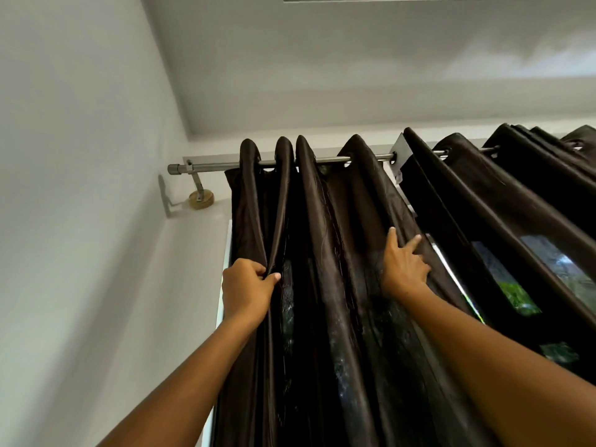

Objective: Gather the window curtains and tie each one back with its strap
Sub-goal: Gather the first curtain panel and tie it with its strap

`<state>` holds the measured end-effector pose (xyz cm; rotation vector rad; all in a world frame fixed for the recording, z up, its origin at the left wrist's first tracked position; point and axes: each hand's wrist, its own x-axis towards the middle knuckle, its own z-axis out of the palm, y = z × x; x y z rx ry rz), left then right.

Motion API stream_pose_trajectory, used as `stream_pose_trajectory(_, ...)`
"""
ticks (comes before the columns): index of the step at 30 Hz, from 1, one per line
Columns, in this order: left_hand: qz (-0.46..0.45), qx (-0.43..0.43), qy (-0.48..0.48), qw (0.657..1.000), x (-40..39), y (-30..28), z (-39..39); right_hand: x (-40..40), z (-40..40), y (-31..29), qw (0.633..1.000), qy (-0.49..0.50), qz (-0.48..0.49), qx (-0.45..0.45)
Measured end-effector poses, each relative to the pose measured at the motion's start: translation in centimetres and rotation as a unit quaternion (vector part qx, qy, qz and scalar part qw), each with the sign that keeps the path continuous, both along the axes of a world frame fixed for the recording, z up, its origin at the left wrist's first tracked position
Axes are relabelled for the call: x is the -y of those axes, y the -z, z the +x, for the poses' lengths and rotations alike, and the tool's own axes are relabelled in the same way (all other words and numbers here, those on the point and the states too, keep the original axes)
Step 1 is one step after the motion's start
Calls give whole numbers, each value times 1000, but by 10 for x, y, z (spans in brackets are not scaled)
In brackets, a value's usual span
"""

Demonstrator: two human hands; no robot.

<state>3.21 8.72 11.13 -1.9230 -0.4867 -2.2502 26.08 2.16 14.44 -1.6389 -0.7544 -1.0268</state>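
Note:
A dark brown eyelet curtain (325, 227) hangs in deep folds from a metal rod (213, 167) high on the wall. My left hand (248, 290) grips the leftmost folds, fingers and thumb curled round the cloth. My right hand (403, 264) reaches up at the curtain's right edge, thumb and forefinger stretched out on the front while the other fingers curl behind the fabric edge. A second dark curtain (503, 191) hangs further right on the same rod. No strap is in view.
The rod ends in a cap near the left wall (80, 188), held by a bracket on a round wooden base (201, 199). Window glass (512, 282) with greenery shows between the curtains. The white ceiling (322, 59) is close above.

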Motion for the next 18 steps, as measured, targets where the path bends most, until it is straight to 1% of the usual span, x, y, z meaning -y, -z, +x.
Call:
stream_pose_trajectory(2, -6, 5, 5, 1000, 0, -6, 3, 0, 3, -5, 999, -26, 45, 12)
stream_pose_trajectory(3, -8, 9, 14, 1000, -1, -9, 4, 1, 1, -9, 996, -57, 74, 12)
stream_pose_trajectory(5, -13, 19, 32, 999, -1, -12, 3, 4, -8, -18, 982, -149, 114, -8)
stream_pose_trajectory(7, -26, 23, 52, 998, -4, -16, 0, 3, -29, -30, 963, -240, 120, -8)
stream_pose_trajectory(9, -44, 17, 78, 996, -8, -19, -6, -4, -64, -42, 944, -310, 104, 35)
stream_pose_trajectory(12, -92, 5, 144, 985, -18, -23, -21, -24, -126, -60, 918, -376, 32, 122)
stream_pose_trajectory(15, -138, 10, 208, 968, -26, -25, -38, -34, -162, -66, 911, -380, -37, 157)
stream_pose_trajectory(18, -150, -7, 232, 961, -30, -23, -41, -28, -145, -65, 920, -337, -103, 175)
